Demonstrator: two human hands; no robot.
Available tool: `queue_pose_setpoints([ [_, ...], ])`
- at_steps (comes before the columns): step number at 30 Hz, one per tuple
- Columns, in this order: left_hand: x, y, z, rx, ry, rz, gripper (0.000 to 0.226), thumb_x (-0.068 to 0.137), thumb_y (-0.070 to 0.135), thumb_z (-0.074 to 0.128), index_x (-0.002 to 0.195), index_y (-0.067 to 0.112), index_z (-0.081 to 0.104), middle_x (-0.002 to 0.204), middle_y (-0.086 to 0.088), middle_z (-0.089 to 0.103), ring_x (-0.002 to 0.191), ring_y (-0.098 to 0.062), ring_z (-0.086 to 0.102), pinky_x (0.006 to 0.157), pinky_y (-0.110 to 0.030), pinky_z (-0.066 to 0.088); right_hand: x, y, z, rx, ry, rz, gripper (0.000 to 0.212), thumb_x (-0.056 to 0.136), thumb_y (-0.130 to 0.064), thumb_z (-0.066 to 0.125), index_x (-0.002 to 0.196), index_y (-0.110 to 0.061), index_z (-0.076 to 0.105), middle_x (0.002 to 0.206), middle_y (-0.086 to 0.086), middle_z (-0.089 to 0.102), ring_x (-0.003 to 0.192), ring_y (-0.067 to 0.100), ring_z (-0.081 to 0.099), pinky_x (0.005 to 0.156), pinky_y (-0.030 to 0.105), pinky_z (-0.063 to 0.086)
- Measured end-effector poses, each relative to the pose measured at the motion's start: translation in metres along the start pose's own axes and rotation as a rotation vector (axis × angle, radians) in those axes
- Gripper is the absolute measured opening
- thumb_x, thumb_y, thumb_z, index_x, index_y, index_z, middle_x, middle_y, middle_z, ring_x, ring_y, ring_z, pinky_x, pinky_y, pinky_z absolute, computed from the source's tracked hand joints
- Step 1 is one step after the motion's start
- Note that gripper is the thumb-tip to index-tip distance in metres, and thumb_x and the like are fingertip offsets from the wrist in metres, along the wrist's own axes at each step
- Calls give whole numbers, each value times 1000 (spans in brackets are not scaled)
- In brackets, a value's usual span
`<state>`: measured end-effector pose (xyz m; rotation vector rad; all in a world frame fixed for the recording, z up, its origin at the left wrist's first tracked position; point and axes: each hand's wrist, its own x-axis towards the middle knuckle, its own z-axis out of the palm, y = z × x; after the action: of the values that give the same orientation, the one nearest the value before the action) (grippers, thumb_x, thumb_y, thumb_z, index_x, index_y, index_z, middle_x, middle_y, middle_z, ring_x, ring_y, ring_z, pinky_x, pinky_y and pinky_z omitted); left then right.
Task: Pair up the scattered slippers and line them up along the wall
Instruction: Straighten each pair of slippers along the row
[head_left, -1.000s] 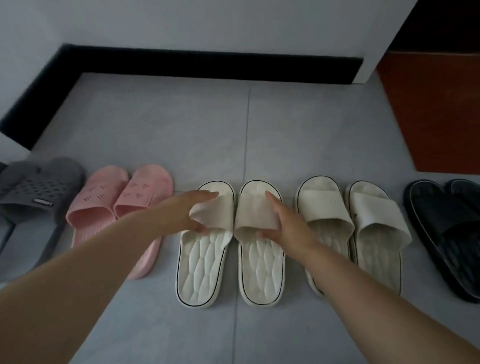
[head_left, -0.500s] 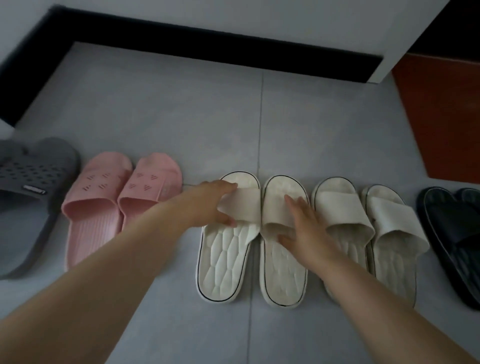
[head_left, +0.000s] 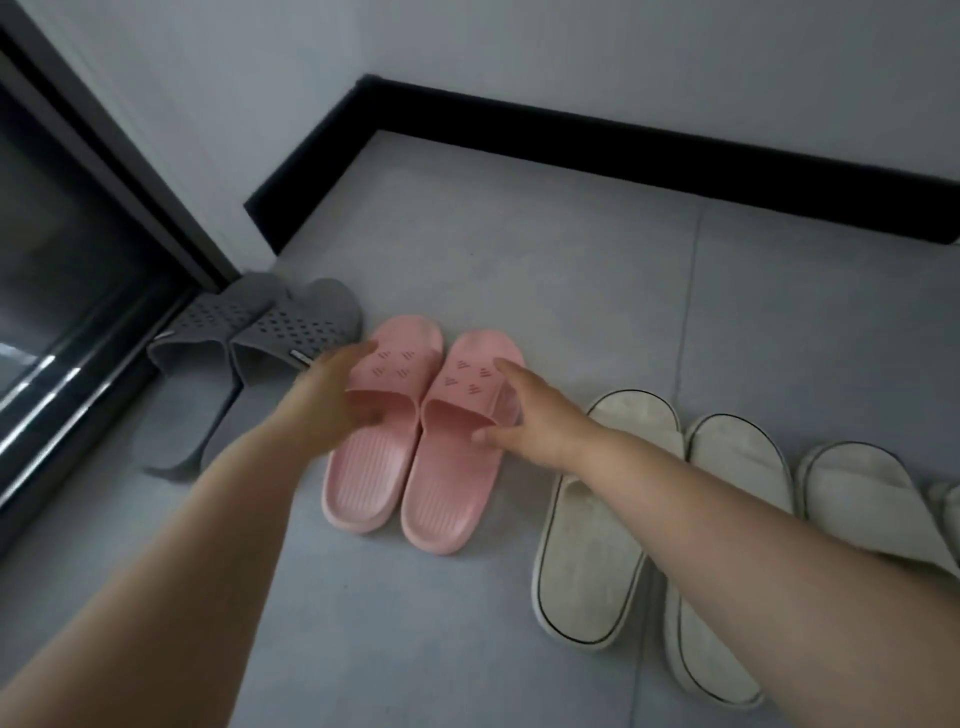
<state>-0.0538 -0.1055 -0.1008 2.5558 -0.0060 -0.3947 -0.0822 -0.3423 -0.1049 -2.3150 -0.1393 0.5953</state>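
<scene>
Left hand (head_left: 327, 402) and right hand (head_left: 530, 415) grip the straps of ribbed pink slippers (head_left: 363, 486).

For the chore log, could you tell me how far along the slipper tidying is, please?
Done: grey pair, cream pair and both pink ones lie paired in one row. In hand: left hand grips the left pink slipper by its strap, right hand the right pink slipper. Left: the row lies short of the black skirting, so it probably needs moving to the wall; another cream slipper is cut off at the edge.
</scene>
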Motion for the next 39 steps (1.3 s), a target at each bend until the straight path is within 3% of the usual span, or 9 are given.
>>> queue_pose_setpoints([
  [7,15,-18,21,-136,53,-60,73,68,32,78,133,21,47,144,-6,42,130,-23,42,100,-23,30,29,8,3,-94,-29,83,100,73,-35,74,148,-20,9,155,5,20,140,21,28,112,29,24],
  [16,20,-15,35,-125,96,-43,64,72,43,70,130,30,48,141,-4,40,126,-30,44,109,-40,33,15,17,7,-36,72,88,92,76,-30,73,147,-18,16,152,7,27,136,20,33,107,26,27],
  [20,14,-14,31,-163,95,18,65,73,40,70,132,24,47,140,-5,44,125,-26,45,107,-32,33,12,5,12,-264,75,142,98,75,-43,69,148,-25,6,158,8,4,142,32,16,114,39,21],
  [22,10,-21,18,-187,195,21,57,74,36,70,127,23,52,129,-2,54,113,-20,55,92,-27,40,16,-14,19,-371,84,103,97,74,-49,66,147,-29,4,157,7,-7,143,35,3,116,45,15],
  [25,1,-47,-12,-323,566,-112,32,78,30,67,108,22,61,99,6,63,90,-15,60,77,-25,41,30,-53,36,-454,21,-118,87,76,-45,62,146,-34,9,158,8,-7,143,36,-3,118,46,6],
  [27,-2,-71,-27,-395,724,-277,27,81,30,64,105,17,59,97,2,62,93,-22,61,76,-29,42,42,-81,54,-480,-55,-239,85,78,-42,60,146,-36,9,158,8,-5,143,34,-3,117,45,2],
  [30,4,-94,-31,-476,600,-515,55,81,37,63,124,10,43,127,-11,54,116,-31,51,91,-35,40,61,-114,81,-511,-97,-302,83,85,-42,53,147,-32,0,158,7,-3,143,34,0,117,46,2],
  [33,14,-94,-29,-655,488,-405,64,81,33,65,133,10,35,139,-10,46,125,-28,45,93,-29,35,80,-134,95,-522,-126,-283,83,88,-45,49,147,-29,-7,159,4,-3,143,36,2,118,46,5],
  [39,19,-92,-28,-740,428,-313,68,79,27,67,135,15,33,138,-8,50,125,-25,49,103,-46,43,88,-133,93,-528,-180,-249,86,88,-44,49,146,-25,-11,159,-1,0,144,29,13,116,47,7],
])
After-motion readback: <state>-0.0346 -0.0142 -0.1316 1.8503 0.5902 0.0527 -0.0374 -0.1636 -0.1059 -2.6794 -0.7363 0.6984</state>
